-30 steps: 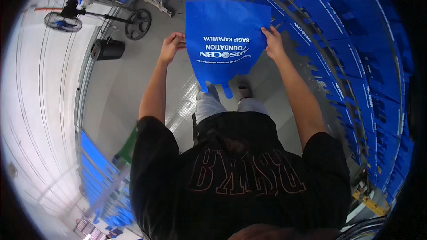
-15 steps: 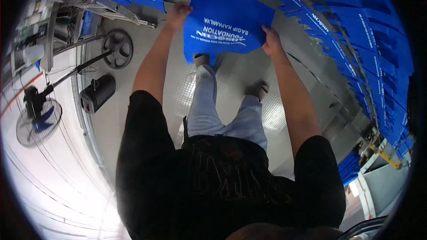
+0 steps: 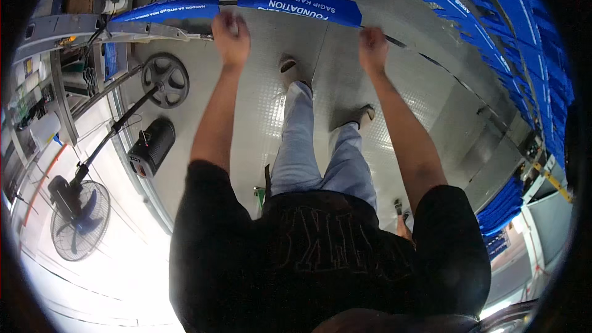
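A blue bag with white print (image 3: 296, 1) hangs folded over a dark horizontal rail, beside a second folded blue bag (image 3: 169, 7). My left hand (image 3: 231, 40) is just below the gap between them, its fingers loosely bent and apart, with no bag visibly in them. My right hand (image 3: 373, 49) is by the rail at the first bag's right corner, fingers curled and slightly blurred; whether they touch the rail or hold anything is unclear.
Many blue bags (image 3: 518, 37) hang on rails at right. At left are metal shelving (image 3: 74, 92), a standing fan (image 3: 80, 216), its round base (image 3: 163, 80) and a black cylinder (image 3: 154, 145). Another person's leg (image 3: 404, 228) shows low right, beyond my body.
The bag held spread between my hands is now draped over the rail. My left hand has let it go, and my right is off its face, by the rail. My view has shifted.
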`<state>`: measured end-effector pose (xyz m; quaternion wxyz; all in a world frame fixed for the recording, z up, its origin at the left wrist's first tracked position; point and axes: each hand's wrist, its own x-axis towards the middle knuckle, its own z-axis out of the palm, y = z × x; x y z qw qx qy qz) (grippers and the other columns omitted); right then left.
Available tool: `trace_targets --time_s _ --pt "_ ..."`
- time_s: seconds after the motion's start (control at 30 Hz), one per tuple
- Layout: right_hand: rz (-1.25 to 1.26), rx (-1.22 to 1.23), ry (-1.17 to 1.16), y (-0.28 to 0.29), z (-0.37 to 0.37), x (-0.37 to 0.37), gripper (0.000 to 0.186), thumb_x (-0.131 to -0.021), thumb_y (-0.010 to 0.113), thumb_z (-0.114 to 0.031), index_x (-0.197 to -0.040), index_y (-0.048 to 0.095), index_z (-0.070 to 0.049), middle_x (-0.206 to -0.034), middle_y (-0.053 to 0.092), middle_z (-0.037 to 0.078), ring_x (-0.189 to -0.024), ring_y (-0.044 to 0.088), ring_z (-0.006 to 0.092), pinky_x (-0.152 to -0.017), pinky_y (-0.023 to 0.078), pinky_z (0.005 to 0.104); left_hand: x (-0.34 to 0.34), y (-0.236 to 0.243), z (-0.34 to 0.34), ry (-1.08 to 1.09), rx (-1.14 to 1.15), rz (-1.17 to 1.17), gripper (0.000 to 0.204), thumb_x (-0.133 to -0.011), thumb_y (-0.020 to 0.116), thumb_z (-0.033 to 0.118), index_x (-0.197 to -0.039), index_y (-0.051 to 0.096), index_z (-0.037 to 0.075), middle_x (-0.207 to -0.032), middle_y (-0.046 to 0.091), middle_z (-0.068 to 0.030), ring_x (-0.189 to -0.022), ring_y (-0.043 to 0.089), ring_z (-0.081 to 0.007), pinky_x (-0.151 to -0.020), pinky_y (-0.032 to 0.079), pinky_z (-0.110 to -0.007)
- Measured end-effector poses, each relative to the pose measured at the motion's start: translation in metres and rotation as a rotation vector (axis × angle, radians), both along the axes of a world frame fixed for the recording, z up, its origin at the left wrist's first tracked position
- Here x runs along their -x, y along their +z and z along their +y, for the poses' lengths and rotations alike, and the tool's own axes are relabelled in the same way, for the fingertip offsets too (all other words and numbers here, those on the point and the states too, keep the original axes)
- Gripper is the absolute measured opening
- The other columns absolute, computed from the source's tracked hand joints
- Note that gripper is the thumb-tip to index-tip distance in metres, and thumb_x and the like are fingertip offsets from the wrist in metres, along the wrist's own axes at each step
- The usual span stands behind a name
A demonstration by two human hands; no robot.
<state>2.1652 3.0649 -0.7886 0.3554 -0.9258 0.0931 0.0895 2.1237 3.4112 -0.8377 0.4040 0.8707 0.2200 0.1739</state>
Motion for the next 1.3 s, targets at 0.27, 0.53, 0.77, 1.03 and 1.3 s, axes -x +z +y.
trace_targets --time_s 0.27,0.53,0.77,1.03,1.3 --pt "0.455 -0.512 -0.469 -0.031 0.006 0.040 0.045 -0.089 0.066 -0.011 -0.130 0.049 -0.011 -0.095 0.066 0.006 -0.071 0.063 0.0142 -0.065 0.052 0.0309 -0.012 -0.066 -0.005 -0.064 0.673 0.481 0.043 -0.090 0.061 0.021 -0.132 0.048 0.018 -0.082 0.071 -0.0077 -0.068 0.070 -0.0243 -0.063 0.054 -0.037" --pt "0.452 -0.552 -0.426 -0.036 0.001 0.010 0.053 -0.093 0.063 -0.013 -0.140 0.040 -0.021 -0.110 0.065 0.005 -0.071 0.065 0.0154 -0.069 0.053 0.0336 -0.031 -0.057 0.002 -0.170 0.404 0.430 0.038 -0.093 0.060 0.023 -0.129 0.051 0.018 -0.081 0.071 -0.0075 -0.061 0.069 -0.0200 -0.060 0.054 -0.036" --pt "0.505 -0.600 -0.550 -0.042 0.002 0.005 0.045 -0.094 0.061 -0.011 -0.135 0.044 -0.018 -0.103 0.064 0.004 -0.071 0.063 0.0154 -0.062 0.051 0.0315 -0.028 -0.054 0.009 -0.203 0.388 0.425 0.038 -0.092 0.062 0.029 -0.127 0.054 0.016 -0.080 0.070 -0.0086 -0.063 0.071 -0.0212 -0.063 0.054 -0.035" --pt "0.290 -0.523 -0.365 -0.061 0.016 0.008 0.029 -0.091 0.064 -0.014 -0.118 0.056 -0.009 -0.093 0.063 0.005 -0.071 0.060 0.0153 -0.058 0.048 0.0325 -0.031 -0.078 0.028 -0.152 0.473 0.355 0.033 -0.092 0.063 0.029 -0.120 0.059 0.013 -0.081 0.071 -0.0089 -0.065 0.071 -0.0223 -0.064 0.053 -0.036" --pt "-0.058 -0.212 -0.445 -0.035 0.025 -0.010 0.022 -0.087 0.072 -0.023 -0.092 0.071 -0.002 -0.074 0.065 0.006 -0.066 0.055 0.0130 -0.062 0.044 0.0311 -0.052 -0.048 0.046 -0.223 0.206 0.241 0.023 -0.094 0.060 0.024 -0.098 0.067 0.002 -0.077 0.069 -0.0053 -0.060 0.064 -0.0128 -0.052 0.048 -0.028"
